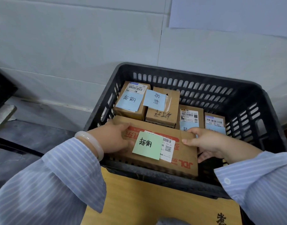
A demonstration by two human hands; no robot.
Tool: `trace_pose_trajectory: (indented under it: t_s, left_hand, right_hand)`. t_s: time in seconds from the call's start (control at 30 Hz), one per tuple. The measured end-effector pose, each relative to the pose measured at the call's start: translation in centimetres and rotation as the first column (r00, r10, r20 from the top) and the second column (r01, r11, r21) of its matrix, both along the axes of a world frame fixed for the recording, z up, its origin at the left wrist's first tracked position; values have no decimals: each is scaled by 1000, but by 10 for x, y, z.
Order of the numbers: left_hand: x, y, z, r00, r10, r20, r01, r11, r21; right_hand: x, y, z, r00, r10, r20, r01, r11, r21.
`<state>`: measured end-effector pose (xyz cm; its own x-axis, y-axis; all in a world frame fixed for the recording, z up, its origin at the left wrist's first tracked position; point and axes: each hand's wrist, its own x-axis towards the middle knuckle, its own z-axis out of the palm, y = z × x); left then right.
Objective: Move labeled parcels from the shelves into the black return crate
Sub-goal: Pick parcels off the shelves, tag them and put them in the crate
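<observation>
Left hand (113, 138) and right hand (207, 142) clasp a parcel (181, 155) in the black crate (246, 88) by a pale wall (74, 46).

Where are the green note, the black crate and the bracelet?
green note (146, 145), head view, middle of the paper, on the handwriting.
black crate (180, 76), head view, far rim above the slots.
bracelet (90, 141), head view, pale band around the left wrist.

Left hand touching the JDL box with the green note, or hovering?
Touching. Head view: left hand grips the JDL box at its left end, fingers on its top face.
</observation>
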<state>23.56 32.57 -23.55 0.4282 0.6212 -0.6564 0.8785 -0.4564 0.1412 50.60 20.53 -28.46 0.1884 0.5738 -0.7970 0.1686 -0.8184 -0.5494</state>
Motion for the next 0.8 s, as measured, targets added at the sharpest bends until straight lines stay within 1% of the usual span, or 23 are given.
trace_pose_trajectory:
  t_s: [0.1, 0.13, 0.27, 0.33, 0.47, 0.6, 0.8]
  left_hand:
    - [-3, 0, 1, 997, -69, 43, 65, 994, 84]
    - [-3, 0, 2, 995, -84, 59, 79, 993, 90]
    - [-4, 3, -4, 990, -111, 85, 112, 994, -7]
    - [-4, 4, -9, 988, -123, 97, 126, 992, -23]
    - [4, 9, -11, 984, -136, 114, 135, 991, 17]
    - [8, 17, -13, 969, -133, 208, 124, 991, 53]
    - [11, 18, -20, 940, -185, 287, 157, 980, 120]
  right_hand:
    - [-4, -1, -3, 1000, -13, 17, 13, 1000, 14]
    - [-7, -1, -4, 1000, -19, 25, 19, 1000, 19]
    - [-15, -2, -9, 997, -26, 68, 24, 999, 35]
    - [-17, -1, -13, 996, -26, 84, 23, 999, 40]
    - [-20, -1, -22, 997, -18, 80, 17, 1000, 20]
    - [-21, 1, -32, 996, -13, 84, 12, 1000, 6]
    - [-27, 5, -49, 967, 77, 243, -71, 997, -35]
